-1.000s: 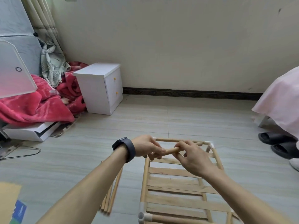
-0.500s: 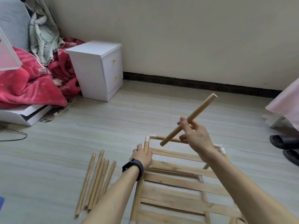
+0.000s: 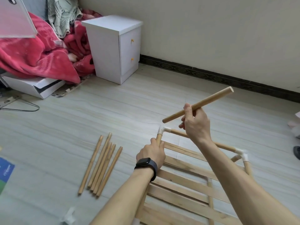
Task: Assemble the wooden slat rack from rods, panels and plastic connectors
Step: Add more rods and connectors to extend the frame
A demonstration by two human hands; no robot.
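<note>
Pale floor [image 3: 113,111]: rod [image 3: 211,99] now grasped by your right hand [image 3: 196,125] alone; left hand [image 3: 151,154] clasps rack rail [image 3: 158,138], six o'clock of the likely target connector [image 3: 163,131].

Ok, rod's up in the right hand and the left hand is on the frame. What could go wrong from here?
1. The right hand pinches the rod nearer its lower end, so the long free end could swing or slip while aiming at the corner connector.
2. The left hand grips only one side rail below that connector; a hard push might twist the frame or loosen the far connector.
</note>
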